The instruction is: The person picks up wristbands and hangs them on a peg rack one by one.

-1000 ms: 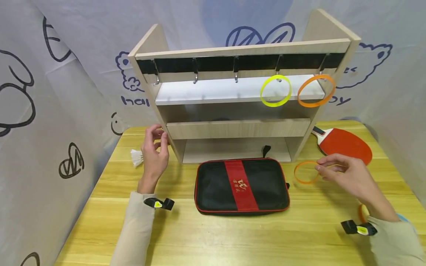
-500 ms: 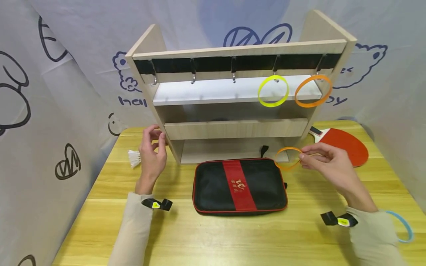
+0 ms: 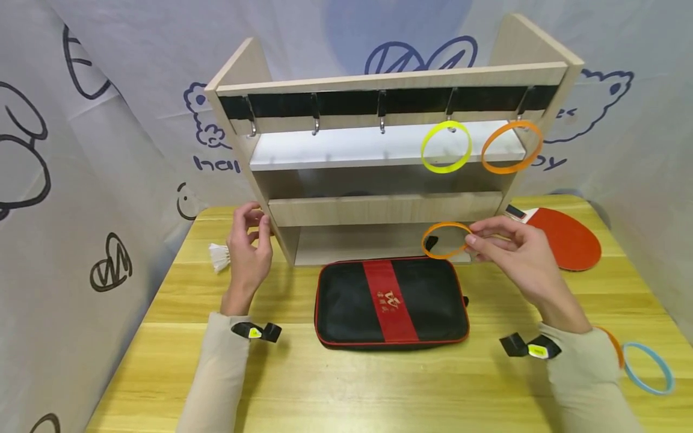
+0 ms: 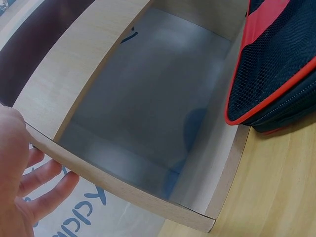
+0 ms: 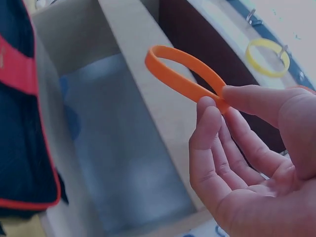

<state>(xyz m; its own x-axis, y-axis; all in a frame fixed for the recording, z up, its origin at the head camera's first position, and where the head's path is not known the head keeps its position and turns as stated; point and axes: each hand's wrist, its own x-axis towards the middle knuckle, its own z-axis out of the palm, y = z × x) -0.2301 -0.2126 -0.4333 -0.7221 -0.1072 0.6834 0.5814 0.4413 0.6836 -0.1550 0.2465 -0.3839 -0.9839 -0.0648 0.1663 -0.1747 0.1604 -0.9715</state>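
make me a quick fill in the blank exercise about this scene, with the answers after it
1. The right hand pinches an ____ ring between its fingers.
2. The rack has ____ hooks along its black strip.
3. Counting from the left in the head view, the yellow ring hangs on the ____ hook.
4. The black case has a broad ____ stripe across it.

Missing words: orange; five; fourth; red.

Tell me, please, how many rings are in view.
5: yellow ring and orange ring on hooks, second orange ring in the right hand, blue ring on the table, third orange ring partly hidden by the right sleeve. More may be hidden.
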